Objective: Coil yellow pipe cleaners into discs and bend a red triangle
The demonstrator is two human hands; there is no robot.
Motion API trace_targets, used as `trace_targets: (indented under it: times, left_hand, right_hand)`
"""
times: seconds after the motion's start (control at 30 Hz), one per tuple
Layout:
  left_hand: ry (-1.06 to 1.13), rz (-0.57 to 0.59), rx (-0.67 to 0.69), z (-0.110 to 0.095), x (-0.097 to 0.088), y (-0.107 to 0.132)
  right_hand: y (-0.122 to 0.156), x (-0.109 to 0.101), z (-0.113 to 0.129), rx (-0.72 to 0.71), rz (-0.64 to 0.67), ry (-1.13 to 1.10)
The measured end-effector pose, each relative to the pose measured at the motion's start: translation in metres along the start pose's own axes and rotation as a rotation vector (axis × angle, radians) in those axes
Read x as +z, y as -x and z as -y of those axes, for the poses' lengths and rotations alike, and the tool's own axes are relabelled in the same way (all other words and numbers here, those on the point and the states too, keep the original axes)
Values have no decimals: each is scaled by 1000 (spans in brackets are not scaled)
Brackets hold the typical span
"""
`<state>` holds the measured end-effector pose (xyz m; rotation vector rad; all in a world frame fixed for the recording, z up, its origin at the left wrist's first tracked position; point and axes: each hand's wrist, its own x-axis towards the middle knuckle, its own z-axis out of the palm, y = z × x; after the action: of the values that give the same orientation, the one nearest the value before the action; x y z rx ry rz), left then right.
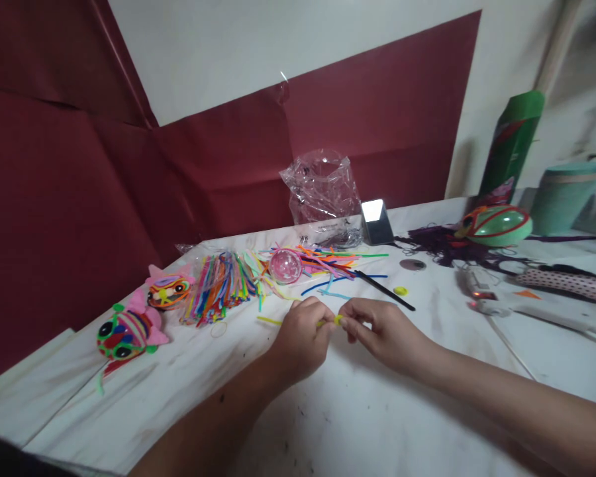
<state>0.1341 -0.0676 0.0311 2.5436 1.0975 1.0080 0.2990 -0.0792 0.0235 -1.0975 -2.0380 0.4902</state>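
Observation:
A yellow pipe cleaner [269, 320] runs through my left hand [304, 334], its loose end sticking out to the left. My left fingers are closed around it. The fingertips of my right hand [377, 331] pinch its other end, where a small yellow coil [338, 319] shows between the two hands. Just beyond my right hand lies a separate yellow coil [400, 291] on the white table. A black pipe cleaner [385, 289] and a light blue one [334, 293] rest close behind my hands.
Bundled pipe cleaners [226, 285], a pink ball [286, 265] and two decorated fish-like figures [129, 331] stand to the left. Behind are a clear plastic bag [322, 192] and a phone [377, 223]. At right lie a glue gun [551, 315], scissors [566, 278] and a green balloon [501, 226].

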Motion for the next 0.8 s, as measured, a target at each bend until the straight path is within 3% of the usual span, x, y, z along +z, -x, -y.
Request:
trace_targets:
  times: [0.1, 0.37, 0.53, 0.63, 0.8]
  left_hand:
    - [19, -27, -26, -2, 1, 0]
    - [51, -66, 25, 2, 9, 3]
    - [-44, -28, 103, 5, 12, 5]
    - [-29, -42, 100, 3, 10, 4]
    - [259, -202, -152, -6, 4, 0]
  right_hand:
    - [0, 0, 0, 8, -1, 9]
    - [1, 0, -7, -205, -62, 189]
    - [1, -2, -10, -194, 17, 204]
    - [0, -2, -8, -43, 83, 65]
    - [-3, 2, -2, 169, 27, -435]
